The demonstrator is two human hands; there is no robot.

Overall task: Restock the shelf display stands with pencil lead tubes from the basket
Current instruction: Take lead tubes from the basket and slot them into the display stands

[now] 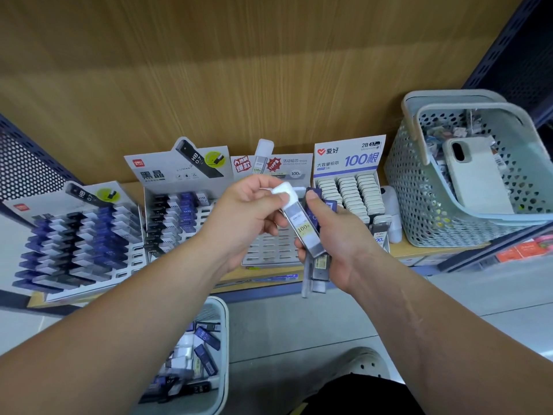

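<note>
While the left hand pinches the white cap of one lead tube with its fingers closed tight on it, the right hand is curled round a bunch of more tubes. The pinched tube slants. Its cap is up and to the left, and its other end points down and to the right, lying against the bunch under the right thumb. Both hands are up in the air in front of the shelf. Right behind and below them sits the middle stand, and its grey slots look empty. I think the tube has to come free of the bunch first. Then it has to turn so it lines up with a slot. The left hand is the one to do it, since it has the cap already. Down on the floor, the basket has many more tubes in it.
</note>
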